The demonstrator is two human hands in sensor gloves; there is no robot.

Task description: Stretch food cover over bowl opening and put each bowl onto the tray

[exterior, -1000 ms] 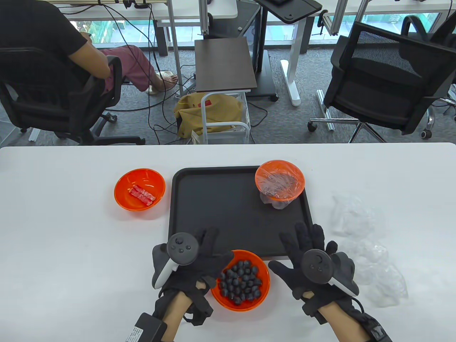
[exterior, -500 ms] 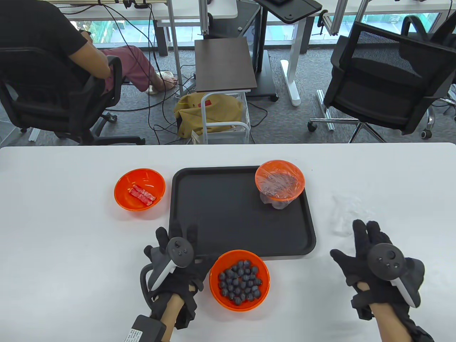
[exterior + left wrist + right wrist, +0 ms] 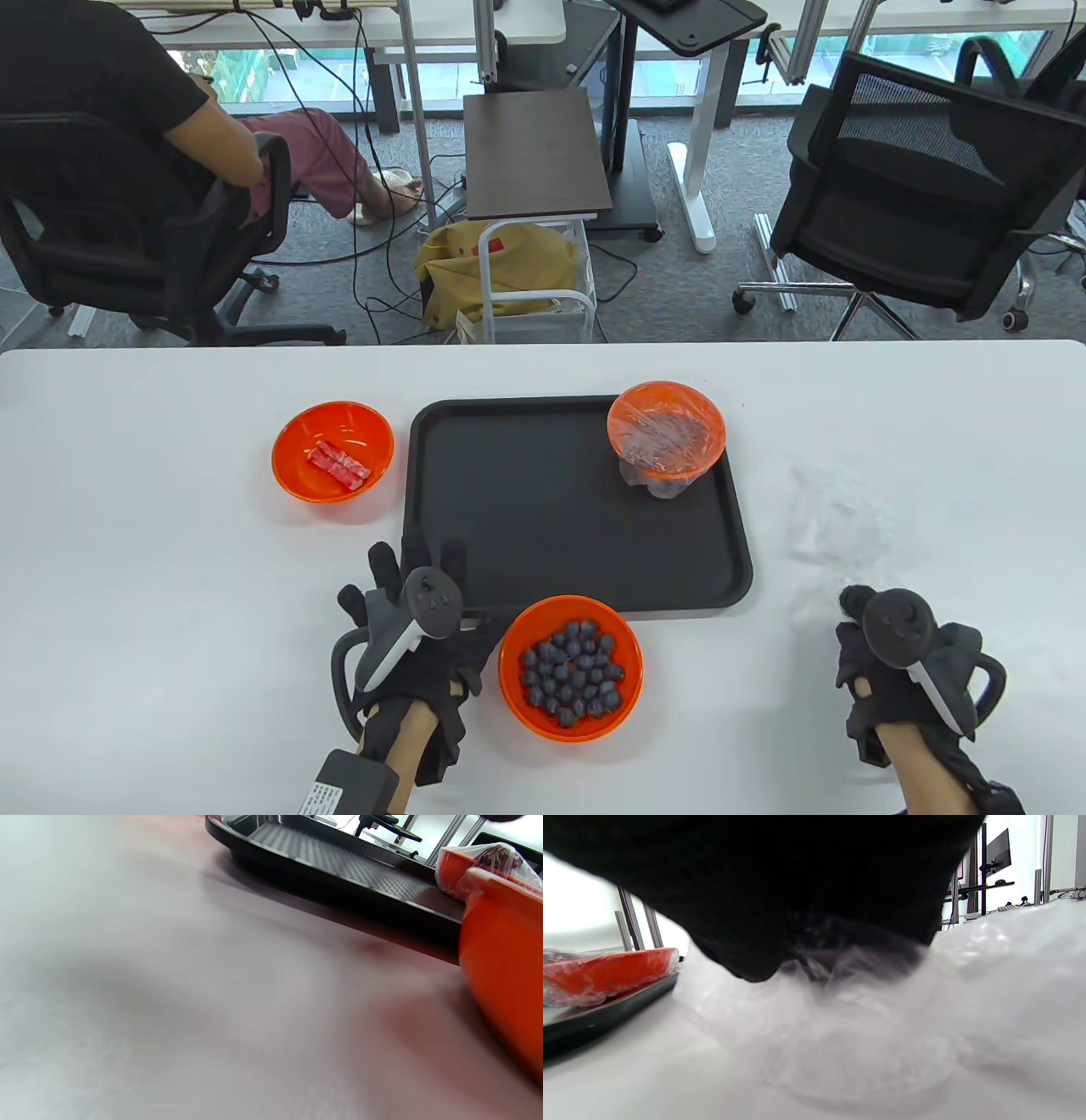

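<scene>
Left hand (image 3: 407, 628) rests flat on the worktop (image 3: 170, 594), fingers spread; right hand (image 3: 899, 654) curls down, grip clamped on a clear food cover (image 3: 848, 1035).

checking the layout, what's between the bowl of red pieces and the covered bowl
The black tray lies between them in the table view. The bowl of red pieces stands on the table left of it; the covered bowl stands in the tray's far right corner.
</scene>
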